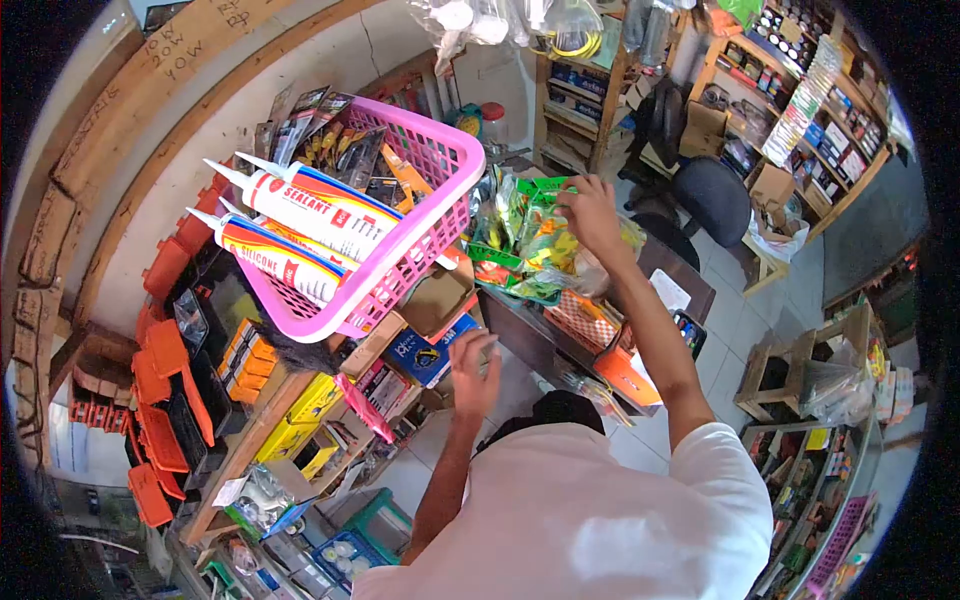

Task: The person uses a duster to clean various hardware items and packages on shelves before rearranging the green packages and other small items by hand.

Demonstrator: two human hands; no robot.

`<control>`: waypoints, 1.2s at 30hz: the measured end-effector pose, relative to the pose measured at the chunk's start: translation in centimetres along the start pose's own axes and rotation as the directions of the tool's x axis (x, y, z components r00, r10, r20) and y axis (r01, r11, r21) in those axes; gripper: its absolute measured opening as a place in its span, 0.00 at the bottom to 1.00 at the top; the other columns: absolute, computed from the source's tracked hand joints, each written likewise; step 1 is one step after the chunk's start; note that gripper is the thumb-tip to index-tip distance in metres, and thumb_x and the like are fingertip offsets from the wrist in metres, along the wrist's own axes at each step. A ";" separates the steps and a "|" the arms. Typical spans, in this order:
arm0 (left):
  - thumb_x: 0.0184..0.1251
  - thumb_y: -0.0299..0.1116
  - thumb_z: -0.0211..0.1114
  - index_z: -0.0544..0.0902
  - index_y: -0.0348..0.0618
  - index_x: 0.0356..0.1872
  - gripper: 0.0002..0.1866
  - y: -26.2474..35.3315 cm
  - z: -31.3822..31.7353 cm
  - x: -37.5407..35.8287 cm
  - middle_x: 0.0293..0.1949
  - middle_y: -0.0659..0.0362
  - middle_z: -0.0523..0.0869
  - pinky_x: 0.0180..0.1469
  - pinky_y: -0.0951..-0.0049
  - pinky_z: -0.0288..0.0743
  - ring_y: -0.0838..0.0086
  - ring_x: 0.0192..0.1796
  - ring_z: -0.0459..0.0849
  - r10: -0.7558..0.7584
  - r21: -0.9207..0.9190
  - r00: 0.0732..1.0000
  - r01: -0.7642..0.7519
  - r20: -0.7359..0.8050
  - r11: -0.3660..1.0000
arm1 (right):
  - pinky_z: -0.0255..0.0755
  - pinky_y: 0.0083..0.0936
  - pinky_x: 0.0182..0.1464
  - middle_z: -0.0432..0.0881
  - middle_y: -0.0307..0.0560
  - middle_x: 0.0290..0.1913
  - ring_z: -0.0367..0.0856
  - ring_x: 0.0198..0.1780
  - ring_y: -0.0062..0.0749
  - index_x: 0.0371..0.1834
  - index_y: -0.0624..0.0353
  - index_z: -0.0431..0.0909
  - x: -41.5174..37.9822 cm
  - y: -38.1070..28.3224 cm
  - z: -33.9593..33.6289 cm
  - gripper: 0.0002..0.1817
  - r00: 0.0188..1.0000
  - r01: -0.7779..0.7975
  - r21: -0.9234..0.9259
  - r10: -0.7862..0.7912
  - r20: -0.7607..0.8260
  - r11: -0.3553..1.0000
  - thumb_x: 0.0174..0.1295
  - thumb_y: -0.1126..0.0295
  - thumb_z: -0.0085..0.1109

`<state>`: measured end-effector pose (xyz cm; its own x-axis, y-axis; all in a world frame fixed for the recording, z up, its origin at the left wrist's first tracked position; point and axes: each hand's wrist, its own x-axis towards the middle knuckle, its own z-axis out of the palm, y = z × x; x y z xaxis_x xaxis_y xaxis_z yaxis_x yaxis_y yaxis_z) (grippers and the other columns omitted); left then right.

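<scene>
My right hand (pixel 592 212) reaches over a green box (pixel 545 186) of clear and green plastic packets (pixel 540 240). Its fingers are bent and a little apart at the box's edge, with nothing visible in them. Nearer to me, my left hand (pixel 474 372) is raised with loosely spread fingers and holds nothing. Just beside it is a blue box (pixel 432 350), below an open brown cardboard box (pixel 437 300). A pink plastic basket (pixel 465 160) stands to the left, with sealant tubes (pixel 320 205) and a silicone tube (pixel 280 262) lying across its rim.
Orange bins (pixel 165 350) line the wall at left. An orange-and-white box (pixel 585 320) sits right of my hands on the dark table (pixel 515 325). A dark chair (pixel 710 195) and stocked shelves (pixel 760 80) stand farther right. Plastic bags (pixel 480 20) hang overhead.
</scene>
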<state>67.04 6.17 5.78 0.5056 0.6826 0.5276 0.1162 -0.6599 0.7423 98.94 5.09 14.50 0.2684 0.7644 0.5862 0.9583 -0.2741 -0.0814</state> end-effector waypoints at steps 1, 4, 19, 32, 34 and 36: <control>0.59 0.25 0.63 0.79 0.41 0.45 0.12 0.2 0.1 -0.1 0.47 0.51 0.79 0.58 0.61 0.66 0.58 0.52 0.76 -0.030 -0.025 0.998 0.032 0.061 0.999 | 0.62 0.40 0.54 0.79 0.41 0.48 0.71 0.56 0.40 0.33 0.53 0.85 0.2 -0.5 -2.0 0.08 1.000 0.009 -0.024 -0.009 -0.016 1.000 0.48 0.69 0.67; 0.59 0.25 0.63 0.80 0.41 0.45 0.12 1.1 0.4 0.0 0.48 0.51 0.79 0.59 0.61 0.66 0.57 0.54 0.75 -0.084 -0.101 0.989 0.096 0.119 0.990 | 0.62 0.39 0.55 0.78 0.42 0.48 0.72 0.55 0.41 0.33 0.54 0.83 0.8 -1.0 -6.4 0.08 0.997 0.025 0.063 -0.021 -0.068 0.998 0.48 0.73 0.65; 0.55 0.42 0.73 0.53 0.32 0.69 0.47 4.0 -2.2 -3.9 0.66 0.45 0.64 0.69 0.62 0.57 0.59 0.68 0.65 -0.010 -0.353 0.896 0.184 0.443 0.917 | 0.70 0.39 0.42 0.80 0.47 0.27 0.80 0.34 0.47 0.34 0.54 0.82 -8.6 -12.8 -12.9 0.14 0.769 0.255 0.519 -0.497 0.402 0.816 0.39 0.72 0.62; 0.71 0.43 0.56 0.65 0.42 0.66 0.27 -3.8 -11.4 -22.7 0.59 0.52 0.76 0.57 0.48 0.76 0.59 0.59 0.78 -0.473 -0.708 0.540 0.624 0.696 -0.330 | 0.75 0.32 0.45 0.81 0.44 0.49 0.80 0.46 0.27 0.67 0.54 0.64 -9.1 -29.1 -1.1 0.29 0.593 -0.665 0.720 -0.447 0.670 0.197 0.71 0.47 0.44; 0.72 0.42 0.55 0.63 0.42 0.67 0.27 -4.6 -12.8 -25.0 0.60 0.51 0.75 0.57 0.41 0.73 0.55 0.61 0.76 -0.645 -0.854 0.560 0.359 0.520 -0.377 | 0.76 0.32 0.46 0.80 0.49 0.51 0.81 0.47 0.33 0.66 0.52 0.62 -7.5 -31.7 -1.6 0.31 0.434 -0.874 0.480 -0.563 0.703 -0.074 0.70 0.42 0.40; 0.71 0.44 0.55 0.61 0.45 0.69 0.29 -3.9 -15.1 -26.3 0.62 0.50 0.74 0.57 0.35 0.71 0.51 0.62 0.75 -0.698 -0.934 0.621 0.241 0.357 -0.263 | 0.76 0.34 0.46 0.81 0.51 0.50 0.82 0.46 0.37 0.65 0.50 0.63 -6.9 -33.3 -1.5 0.29 0.360 -0.932 0.223 -0.668 0.651 -0.285 0.70 0.44 0.40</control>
<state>40.32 -4.50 -4.74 0.5378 0.7722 -0.3383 -0.7072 0.6317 0.3175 65.00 8.14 14.36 -0.4793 0.8384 -0.2593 -0.5018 -0.5043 -0.7028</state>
